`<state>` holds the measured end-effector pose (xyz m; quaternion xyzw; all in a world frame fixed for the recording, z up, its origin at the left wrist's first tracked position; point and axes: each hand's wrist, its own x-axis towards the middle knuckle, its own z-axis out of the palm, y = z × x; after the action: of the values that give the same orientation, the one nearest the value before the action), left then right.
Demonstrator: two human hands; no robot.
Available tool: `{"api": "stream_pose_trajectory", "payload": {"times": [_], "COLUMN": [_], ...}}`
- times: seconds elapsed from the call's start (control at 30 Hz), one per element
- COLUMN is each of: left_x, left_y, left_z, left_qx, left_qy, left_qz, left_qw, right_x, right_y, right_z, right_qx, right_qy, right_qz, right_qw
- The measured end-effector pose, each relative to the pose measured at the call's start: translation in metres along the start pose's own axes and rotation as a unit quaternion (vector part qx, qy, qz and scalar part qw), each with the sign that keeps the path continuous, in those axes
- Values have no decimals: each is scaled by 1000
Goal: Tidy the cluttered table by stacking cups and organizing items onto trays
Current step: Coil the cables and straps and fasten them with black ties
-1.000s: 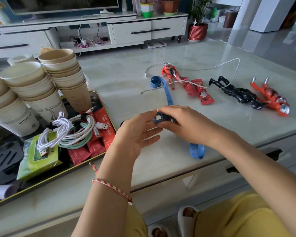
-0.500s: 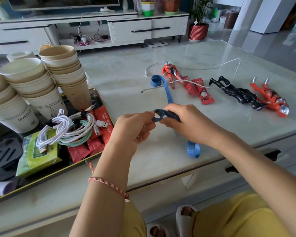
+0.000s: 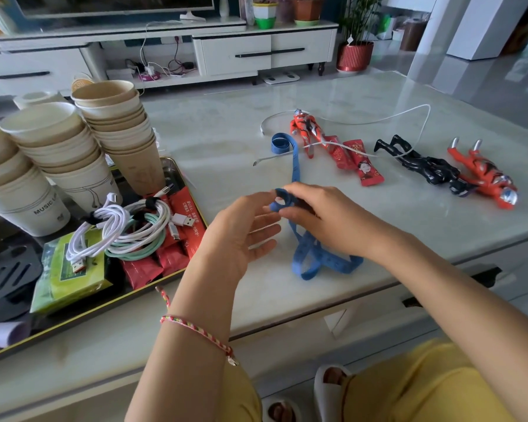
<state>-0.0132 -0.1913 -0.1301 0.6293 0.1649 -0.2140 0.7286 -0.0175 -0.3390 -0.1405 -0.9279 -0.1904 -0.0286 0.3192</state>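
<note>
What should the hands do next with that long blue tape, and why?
Probably wind another turn onto the roll the right hand pinches, the open left hand helping: much blue soft measuring tape lies loose on the pale marble table.

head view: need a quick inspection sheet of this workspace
surface: pale stone-look table, glossy
job's things: paper cup stacks at the far end of the tray; blue tape measure partly rolled, loops lying on the table
clutter: three toy figures and red sachets loose on the table; green pack on the tray
hands: right hand pinches the tape's rolled end; left hand beside it, fingers relaxed
cables: bundled cables on the tray; loose white cable draped across the figures
surroundings: white TV cabinet, potted plant, grey floor
</note>
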Motion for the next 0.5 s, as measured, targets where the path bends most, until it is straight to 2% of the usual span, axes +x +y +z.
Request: {"api": "stream_pose_trajectory", "payload": {"times": [0.1,0.2,0.33,0.5], "left_x": [3,4,5,2], "left_y": [-3,-4,-2,-1], "left_z": [0,-3,-5,-1], "left_qx": [33,40,30,-80], "left_qy": [49,54,50,24], "left_qz": [55,78,48,-9], "left_qw": [997,995,997,996], "right_x": [-1,0,2,4], "right_y": [5,6,7,1], "right_z": [-2,0,6,11], "right_qx": [5,-1,89,181], "right_qy": [-32,-2,57,102], "right_qz": [-4,-9,18,41], "right_qw": [999,1000,994,977]}}
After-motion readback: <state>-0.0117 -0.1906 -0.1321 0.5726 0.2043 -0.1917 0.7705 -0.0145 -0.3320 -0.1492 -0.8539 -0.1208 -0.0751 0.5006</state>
